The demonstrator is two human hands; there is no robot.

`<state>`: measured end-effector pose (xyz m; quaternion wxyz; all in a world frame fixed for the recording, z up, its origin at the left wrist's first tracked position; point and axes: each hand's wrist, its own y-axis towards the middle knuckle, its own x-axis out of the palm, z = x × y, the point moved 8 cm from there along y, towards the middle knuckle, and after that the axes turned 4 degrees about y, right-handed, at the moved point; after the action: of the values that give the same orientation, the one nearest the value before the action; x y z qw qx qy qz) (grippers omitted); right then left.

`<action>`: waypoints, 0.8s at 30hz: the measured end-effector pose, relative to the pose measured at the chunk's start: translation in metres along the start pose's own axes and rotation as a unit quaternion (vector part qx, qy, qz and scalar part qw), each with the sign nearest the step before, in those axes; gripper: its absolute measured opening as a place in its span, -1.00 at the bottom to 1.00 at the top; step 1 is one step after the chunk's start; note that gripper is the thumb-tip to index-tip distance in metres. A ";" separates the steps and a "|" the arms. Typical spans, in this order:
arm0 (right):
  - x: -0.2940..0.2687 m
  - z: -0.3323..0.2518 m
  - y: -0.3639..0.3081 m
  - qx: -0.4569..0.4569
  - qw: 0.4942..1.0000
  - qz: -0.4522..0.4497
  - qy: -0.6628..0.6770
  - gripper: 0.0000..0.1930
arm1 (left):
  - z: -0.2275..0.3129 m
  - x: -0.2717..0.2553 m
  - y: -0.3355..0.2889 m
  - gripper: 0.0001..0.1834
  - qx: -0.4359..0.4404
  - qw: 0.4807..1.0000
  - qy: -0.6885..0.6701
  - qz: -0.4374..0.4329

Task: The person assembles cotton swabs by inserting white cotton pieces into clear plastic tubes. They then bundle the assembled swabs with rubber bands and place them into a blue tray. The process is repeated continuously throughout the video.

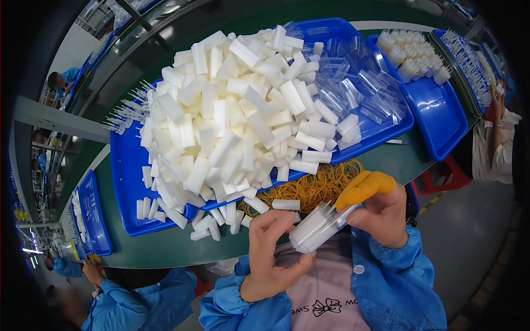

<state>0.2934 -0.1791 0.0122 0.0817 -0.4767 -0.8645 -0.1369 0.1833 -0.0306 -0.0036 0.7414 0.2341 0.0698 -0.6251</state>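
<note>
Close to my body, both hands hold a white foam block with clear plastic around it (pixel 317 229). Thin pale prongs show at its upper end, partly hidden by fingers. My left hand (pixel 273 251) is closed on the lower left end, thumb and fingers on opposite sides. Yellow finger covers are on some fingers of my right hand (pixel 381 207), which pinches the upper right end. A heap of white foam blocks (pixel 221 110) lies beyond my hands. Just past the held piece is a pile of tan rubber bands (pixel 309 185).
Clear plastic sleeves (pixel 359 88) lie in a blue tray (pixel 381 135). Another blue tray (pixel 439 113) at the right holds bundled white pieces (pixel 408 52). White pronged parts (pixel 130 107) stick out at the left. Co-workers sit at the lower left and far right.
</note>
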 end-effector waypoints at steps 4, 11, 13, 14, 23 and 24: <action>-0.002 0.003 -0.001 0.026 0.999 -0.007 0.038 -0.73 | -0.005 0.021 0.005 0.03 -0.152 0.906 -0.386 -0.079; 0.022 -0.014 -0.005 -0.039 0.963 -0.148 -0.223 -0.48 | -0.007 0.065 -0.019 -0.26 -0.350 0.632 -0.643 -0.252; 0.033 -0.023 -0.009 -0.073 0.947 -0.158 -0.268 -0.36 | -0.014 0.064 -0.022 -0.27 -0.345 0.629 -0.655 -0.238; 0.039 -0.023 -0.013 -0.062 0.938 -0.205 -0.271 -0.22 | -0.016 0.064 -0.024 -0.28 -0.342 0.636 -0.648 -0.243; 0.058 -0.011 -0.029 -0.093 0.899 -0.242 -0.353 -0.25 | -0.011 0.069 -0.029 -0.36 -0.345 0.601 -0.679 -0.241; 0.059 -0.013 -0.029 -0.105 0.896 -0.238 -0.359 -0.27 | -0.011 0.069 -0.030 -0.36 -0.341 0.603 -0.678 -0.245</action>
<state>0.2378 -0.1507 0.0354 -0.3197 -0.2792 -0.9034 -0.0616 0.1715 -0.0909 -0.0487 0.4214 -0.5526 -0.1897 -0.6936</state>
